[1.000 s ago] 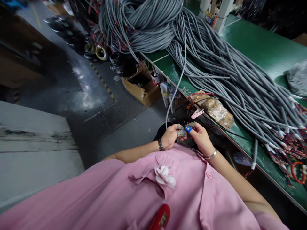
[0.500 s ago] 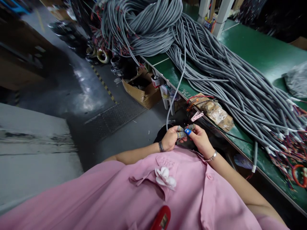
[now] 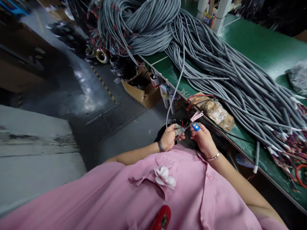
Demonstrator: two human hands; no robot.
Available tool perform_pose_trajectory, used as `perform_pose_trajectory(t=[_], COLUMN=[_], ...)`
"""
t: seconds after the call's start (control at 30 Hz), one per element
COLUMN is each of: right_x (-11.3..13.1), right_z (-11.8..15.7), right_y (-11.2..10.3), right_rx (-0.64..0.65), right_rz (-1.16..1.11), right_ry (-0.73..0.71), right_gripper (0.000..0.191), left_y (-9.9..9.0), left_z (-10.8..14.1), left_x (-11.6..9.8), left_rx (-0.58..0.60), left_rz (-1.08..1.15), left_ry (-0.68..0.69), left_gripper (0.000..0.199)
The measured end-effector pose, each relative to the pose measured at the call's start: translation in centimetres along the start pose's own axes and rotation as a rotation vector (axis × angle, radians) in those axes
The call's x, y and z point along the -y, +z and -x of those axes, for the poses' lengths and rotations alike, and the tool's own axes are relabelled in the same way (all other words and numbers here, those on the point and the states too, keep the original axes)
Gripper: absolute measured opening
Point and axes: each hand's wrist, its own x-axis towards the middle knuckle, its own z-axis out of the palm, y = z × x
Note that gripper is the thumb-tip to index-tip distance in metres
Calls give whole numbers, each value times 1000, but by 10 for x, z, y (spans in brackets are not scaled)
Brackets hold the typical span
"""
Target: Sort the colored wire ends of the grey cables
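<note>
A grey cable (image 3: 177, 88) hangs in a curve from the pile on the table down to my left hand (image 3: 169, 138). My left hand, with grey coverings on its fingertips, is closed on the cable's end. Thin red and green wires (image 3: 184, 124) fan out just above those fingers. Close by on the right, my right hand (image 3: 202, 137) is closed, its thumb in a blue covering, and pinches the tips of some wires. A short gap with thin wires across it lies between the two hands.
Grey cables (image 3: 216, 67) are heaped along the green table (image 3: 259, 38). At its near edge lie a pink clip (image 3: 196, 116) and a taped cardboard piece (image 3: 219, 116). An open cardboard box (image 3: 144, 92) stands on the floor. A pale surface (image 3: 38, 166) is at left.
My right hand has moved slightly right, away from my left hand. Thin coloured wires now show between and above the fingers.
</note>
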Motion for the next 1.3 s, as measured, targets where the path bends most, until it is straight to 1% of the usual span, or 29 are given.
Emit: perform_pose_trajectory(t=[0.07, 0.2, 0.3, 0.37, 0.5, 0.6, 0.67, 0.73, 0.87, 0.97, 1.17, 1.3], right_x=[3, 3, 0, -3, -7, -8, -9, -9, -9, -7, -1, 0], right_z=[2, 3, 2, 2, 2, 3, 4, 5, 7, 11, 19, 20], right_y=[-2, 0, 2, 3, 4, 4, 4, 3, 2, 3, 9, 5], right_rx=[34, 23, 52, 61, 1, -11, -18, -27, -41, -30, 93, 123], right_rz=[13, -5, -31, -23, 9, 23, 33, 33, 41, 65, 176, 180], right_ry=[38, 62, 96, 98, 11, -19, -20, -22, -25, -39, -153, -137], right_gripper=[36, 42, 46, 41, 30, 28, 28, 29, 26, 23, 19, 19], left_y=[-1, 2, 5, 6, 5, 4, 4, 5, 8, 9, 7, 5], left_z=[-1, 0, 2, 2, 2, 2, 2, 3, 4, 5, 7, 8], left_x=[0, 0, 1, 2, 4, 6, 6, 5, 3, 0, -2, -2], left_rx=[-3, 4, 14, 28, 84, 167, 197, 185, 85, 43, 15, 33], left_rz=[6, -6, -19, -22, -63, -147, -181, -161, -34, 22, 35, 9], left_ry=[14, 7, -1, 5, 4, -27, -43, -43, -12, -1, 29, 60], left_gripper=[25, 26, 28, 29, 31, 32, 31, 31, 31, 31, 26, 24])
